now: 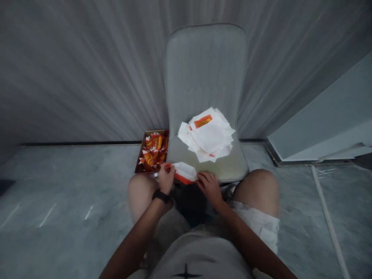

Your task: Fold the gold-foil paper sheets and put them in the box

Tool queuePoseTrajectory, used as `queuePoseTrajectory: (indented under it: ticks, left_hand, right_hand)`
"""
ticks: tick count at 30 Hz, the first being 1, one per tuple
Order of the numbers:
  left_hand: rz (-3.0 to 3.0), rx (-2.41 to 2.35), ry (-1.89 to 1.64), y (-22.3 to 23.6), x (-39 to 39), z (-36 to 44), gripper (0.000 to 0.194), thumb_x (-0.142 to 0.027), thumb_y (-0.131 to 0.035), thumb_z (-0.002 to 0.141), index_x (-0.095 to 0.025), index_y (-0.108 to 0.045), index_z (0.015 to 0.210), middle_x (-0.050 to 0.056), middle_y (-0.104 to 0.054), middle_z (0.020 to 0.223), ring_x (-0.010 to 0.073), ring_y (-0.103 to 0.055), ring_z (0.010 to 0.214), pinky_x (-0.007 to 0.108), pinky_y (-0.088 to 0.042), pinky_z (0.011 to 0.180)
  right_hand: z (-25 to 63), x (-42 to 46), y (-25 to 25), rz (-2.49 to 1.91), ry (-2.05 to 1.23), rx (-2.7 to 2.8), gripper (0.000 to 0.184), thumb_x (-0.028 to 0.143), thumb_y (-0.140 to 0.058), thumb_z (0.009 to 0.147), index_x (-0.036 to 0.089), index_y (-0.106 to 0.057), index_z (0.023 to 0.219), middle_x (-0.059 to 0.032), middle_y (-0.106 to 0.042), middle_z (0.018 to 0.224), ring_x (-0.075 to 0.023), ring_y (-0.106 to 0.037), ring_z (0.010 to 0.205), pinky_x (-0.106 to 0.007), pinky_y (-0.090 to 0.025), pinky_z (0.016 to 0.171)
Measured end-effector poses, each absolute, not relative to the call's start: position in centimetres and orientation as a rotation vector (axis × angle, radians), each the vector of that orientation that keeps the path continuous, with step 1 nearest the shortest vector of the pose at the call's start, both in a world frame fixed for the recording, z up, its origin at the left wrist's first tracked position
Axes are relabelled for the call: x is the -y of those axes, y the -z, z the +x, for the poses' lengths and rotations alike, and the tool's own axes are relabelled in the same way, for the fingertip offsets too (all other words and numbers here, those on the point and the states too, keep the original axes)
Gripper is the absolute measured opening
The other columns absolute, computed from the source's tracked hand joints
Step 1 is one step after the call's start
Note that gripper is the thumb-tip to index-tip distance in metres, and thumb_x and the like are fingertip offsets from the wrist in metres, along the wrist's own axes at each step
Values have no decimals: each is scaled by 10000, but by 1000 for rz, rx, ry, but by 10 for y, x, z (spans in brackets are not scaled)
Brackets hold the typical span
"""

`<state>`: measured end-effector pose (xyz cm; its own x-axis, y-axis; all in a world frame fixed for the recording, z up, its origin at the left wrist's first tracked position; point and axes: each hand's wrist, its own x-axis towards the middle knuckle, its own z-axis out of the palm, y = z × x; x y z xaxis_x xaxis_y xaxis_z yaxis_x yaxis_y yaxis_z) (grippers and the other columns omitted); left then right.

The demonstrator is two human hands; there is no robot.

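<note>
The left hand [166, 179] hides one end of the folded paper [183, 173], and the right hand [209, 189] hides the other. The upper sheets of the paper stack [207, 135] on the chair seat [229, 170] hide the lower ones, so the sheet count cannot be determined. The small folded pieces [153, 152] in the brown tray [142, 149] overlap and are too small to resolve singly. The bottom edge cuts off both forearms [130, 236]. The right edge cuts off the grey panel [325, 120]. The dark area [188, 203] below the hands is too dim to identify.
</note>
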<state>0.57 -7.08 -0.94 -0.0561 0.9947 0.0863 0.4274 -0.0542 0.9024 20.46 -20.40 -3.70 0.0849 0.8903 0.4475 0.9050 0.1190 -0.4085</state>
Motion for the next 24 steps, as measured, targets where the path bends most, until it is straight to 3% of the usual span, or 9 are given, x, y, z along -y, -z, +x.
queuePoseTrajectory:
  ticks: [4, 10, 14, 20, 24]
  left_hand:
    - [1751, -1597, -902, 3, 63, -9, 111, -294, -697, 831, -219, -659, 904, 34, -691, 839, 202, -658, 754, 323, -522, 753]
    - [2157, -1512, -727, 5, 49, -25, 180, -295, -655, 902, -203, -673, 1055, 83, -668, 1055, 193, -670, 789, 355, -572, 805]
    - [2461, -1300, -644, 8, 45, -41, 186, -276, -600, 967, -226, -680, 1127, 91, -660, 1192, 224, -682, 1019, 374, -579, 912]
    - [2764, -786, -479, 10, 35, -71, 337, -202, -526, 994, -235, -646, 1307, 94, -660, 1333, 240, -600, 1285, 447, -508, 1121]
    - [2784, -629, -360, 10, 27, -80, 495, -224, -566, 951, -238, -566, 1446, 114, -576, 1480, 261, -505, 1420, 476, -438, 1201]
  right_hand:
    - [199, 200, 38, -1763, 82, 1752, 209, 305, -594, 1014, 214, -721, 1152, -104, -721, 1139, -269, -612, 1049, -426, -478, 924]
    - [189, 195, 49, -1708, 204, 1791, 250, 162, -574, 978, 188, -717, 1181, -119, -721, 1187, -267, -607, 1113, -436, -462, 1011]
    - [184, 196, 52, -1613, 182, 1883, 335, 75, -558, 942, 181, -707, 1222, -96, -729, 1226, -236, -604, 1191, -424, -409, 1121]
    - [178, 198, 55, -1632, 224, 1894, 345, 276, -621, 985, 149, -676, 1301, -129, -712, 1284, -272, -595, 1236, -456, -389, 1155]
    - [183, 194, 54, -1615, 278, 1921, 270, 254, -632, 996, 201, -703, 1251, -102, -737, 1242, -252, -623, 1190, -459, -406, 1131]
